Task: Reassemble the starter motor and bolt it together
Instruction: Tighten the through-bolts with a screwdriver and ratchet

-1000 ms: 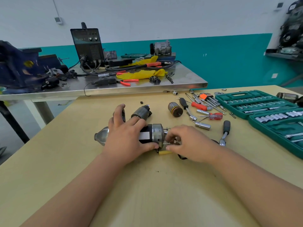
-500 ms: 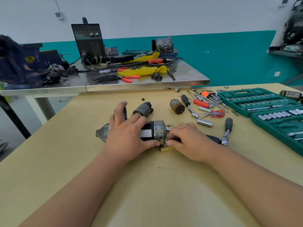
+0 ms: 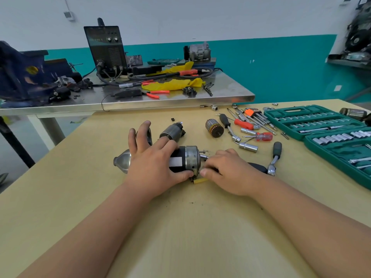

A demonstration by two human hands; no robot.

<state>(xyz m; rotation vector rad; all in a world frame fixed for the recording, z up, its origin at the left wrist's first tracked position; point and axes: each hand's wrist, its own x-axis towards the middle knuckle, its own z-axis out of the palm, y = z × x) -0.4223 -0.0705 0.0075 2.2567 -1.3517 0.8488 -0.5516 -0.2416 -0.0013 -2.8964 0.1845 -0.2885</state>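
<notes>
Both forearms cross the near tabletop (image 3: 180, 227). The left hand (image 3: 152, 163) grips the starter motor (image 3: 190, 159) mid-tabletop, hiding its middle. The right hand (image 3: 230, 171) curls at the end cap; whether it pinches anything cannot be told. Plain surface extends left; the ratchet (image 3: 276, 157) and socket case (image 3: 321, 125) crowd the right edge.

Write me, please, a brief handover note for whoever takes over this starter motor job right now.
Left hand grips the starter motor, which lies on its side on the wooden table.
Right hand pinches a small part, hidden under its fingers, at the near edge of the end cap.
Done: the end cap sits on the body; one bolt stands proud at its far side.
Loose behind the motor: solenoid and armature. The ratchet lies to the right.
Left: seat and tighten the bolts, and probably fit the solenoid.
</notes>
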